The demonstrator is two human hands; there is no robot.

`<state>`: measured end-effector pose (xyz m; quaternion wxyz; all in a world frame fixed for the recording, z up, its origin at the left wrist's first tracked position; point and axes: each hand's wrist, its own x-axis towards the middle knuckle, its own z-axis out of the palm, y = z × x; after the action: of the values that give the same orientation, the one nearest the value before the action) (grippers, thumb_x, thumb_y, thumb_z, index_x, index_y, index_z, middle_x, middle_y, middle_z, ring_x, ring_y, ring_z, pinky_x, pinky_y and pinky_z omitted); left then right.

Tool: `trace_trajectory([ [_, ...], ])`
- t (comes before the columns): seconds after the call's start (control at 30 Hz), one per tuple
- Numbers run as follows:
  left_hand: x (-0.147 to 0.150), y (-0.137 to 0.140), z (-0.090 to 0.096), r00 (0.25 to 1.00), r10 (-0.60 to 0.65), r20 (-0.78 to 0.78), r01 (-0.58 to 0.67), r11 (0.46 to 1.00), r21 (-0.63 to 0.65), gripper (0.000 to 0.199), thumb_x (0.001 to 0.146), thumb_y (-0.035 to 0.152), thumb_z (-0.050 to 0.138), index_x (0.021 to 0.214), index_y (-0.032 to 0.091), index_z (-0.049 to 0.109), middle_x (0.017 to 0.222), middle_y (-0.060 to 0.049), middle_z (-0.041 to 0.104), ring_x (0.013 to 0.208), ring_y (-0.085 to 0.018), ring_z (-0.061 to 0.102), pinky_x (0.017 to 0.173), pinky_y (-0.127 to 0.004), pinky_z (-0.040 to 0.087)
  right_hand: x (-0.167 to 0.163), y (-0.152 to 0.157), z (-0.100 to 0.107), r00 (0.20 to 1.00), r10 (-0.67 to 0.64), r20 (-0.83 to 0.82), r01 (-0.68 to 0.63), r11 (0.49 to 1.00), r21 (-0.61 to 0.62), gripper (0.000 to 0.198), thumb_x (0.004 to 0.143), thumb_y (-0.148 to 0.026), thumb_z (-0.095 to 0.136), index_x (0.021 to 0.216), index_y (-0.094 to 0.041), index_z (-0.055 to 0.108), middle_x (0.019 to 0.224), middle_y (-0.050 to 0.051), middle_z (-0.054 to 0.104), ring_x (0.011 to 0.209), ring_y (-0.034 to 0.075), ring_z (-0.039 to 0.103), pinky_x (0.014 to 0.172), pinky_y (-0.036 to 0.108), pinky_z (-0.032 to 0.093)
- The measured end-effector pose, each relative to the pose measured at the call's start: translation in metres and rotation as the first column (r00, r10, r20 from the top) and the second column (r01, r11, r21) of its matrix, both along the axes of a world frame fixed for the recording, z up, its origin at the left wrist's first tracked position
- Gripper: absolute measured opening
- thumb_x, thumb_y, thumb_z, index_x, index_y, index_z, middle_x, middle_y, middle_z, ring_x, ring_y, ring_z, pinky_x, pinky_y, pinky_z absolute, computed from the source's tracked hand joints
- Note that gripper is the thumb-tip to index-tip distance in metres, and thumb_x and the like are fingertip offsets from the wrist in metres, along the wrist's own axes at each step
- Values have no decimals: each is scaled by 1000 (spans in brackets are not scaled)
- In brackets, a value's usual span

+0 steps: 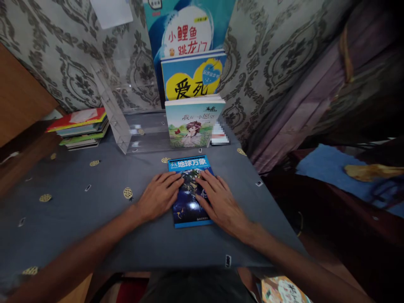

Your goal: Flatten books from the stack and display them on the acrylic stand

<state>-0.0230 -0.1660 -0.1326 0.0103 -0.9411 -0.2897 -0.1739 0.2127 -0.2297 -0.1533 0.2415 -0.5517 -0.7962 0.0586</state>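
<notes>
A blue paperback book (189, 210) with an earth picture on its cover lies flat on the grey tablecloth, its front cover facing up. My left hand (160, 193) rests on the book's left edge with the fingers stretched out over the cover. Lying flat over the right side is my right hand (222, 202), its fingers a little apart. Neither hand grips the book. Between them the middle of the cover shows, and the hands hide parts of both side edges.
Behind the book, a clear plastic rack (148, 139) holds several upright books, a pale green one (192, 130) in front. Further left is a stack of books (82, 130). A patterned curtain (265, 71) hangs behind. Below the table's front edge, another book (280, 290) shows.
</notes>
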Motion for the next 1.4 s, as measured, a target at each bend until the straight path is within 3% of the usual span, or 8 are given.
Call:
trace_trajectory([
  [0.27,-1,11,-3,960,279,-6,-279,958,-70,42,105,34,45,141,17,55,149,-18,55,138,-32,50,111,-56,45,9,36,0,995,-68,78,70,997,-14,50,104,-41,41,144,-15,55,157,21,48,150,35,39,117,61,39],
  [0.53,-8,23,-6,972,232,-25,-233,966,-113,46,105,33,42,145,13,52,151,-19,54,144,-30,48,117,-54,42,-1,29,2,995,-98,-14,99,995,21,46,101,-41,44,137,-17,60,150,21,54,139,40,50,110,61,45],
  [0.67,-11,40,0,972,224,-65,-230,968,-97,42,102,26,44,141,13,55,150,-19,56,143,-30,50,115,-52,45,-2,21,14,987,-86,-137,86,996,-9,41,102,-39,42,133,-21,61,128,16,68,116,35,63,100,54,52],
  [0.8,12,41,17,965,239,-112,-243,970,-21,32,100,26,49,127,15,62,148,-20,54,136,-35,52,107,-56,48,17,38,18,924,-163,-345,139,986,-94,34,101,-34,44,128,-24,62,111,11,72,98,27,71,89,44,57],
  [0.9,45,29,28,973,189,-129,-195,980,-35,31,103,32,46,120,14,65,136,-19,60,123,-34,58,101,-54,50,34,62,16,858,-196,-475,105,972,-211,31,99,-27,46,126,-24,62,102,7,75,81,22,74,82,40,59],
  [1.03,84,10,33,954,221,-202,-230,973,-25,49,102,54,47,112,10,64,116,-21,65,111,-37,60,91,-55,53,43,86,12,780,-227,-583,27,943,-332,32,97,-18,43,121,-21,65,102,6,77,63,13,72,68,30,58],
  [1.13,99,3,32,934,246,-261,-255,967,-2,59,95,64,55,112,8,61,112,-22,65,110,-40,61,87,-55,54,40,90,11,763,-253,-595,52,941,-334,30,95,-15,44,113,-19,68,98,6,77,58,12,69,63,27,56],
  [1.4,102,-4,44,907,232,-350,-270,961,-62,25,96,35,61,108,14,57,110,-18,66,106,-34,65,74,-41,58,40,78,13,725,-193,-661,-21,953,-302,26,95,-19,47,110,-18,68,83,1,74,52,10,63,58,24,52],
])
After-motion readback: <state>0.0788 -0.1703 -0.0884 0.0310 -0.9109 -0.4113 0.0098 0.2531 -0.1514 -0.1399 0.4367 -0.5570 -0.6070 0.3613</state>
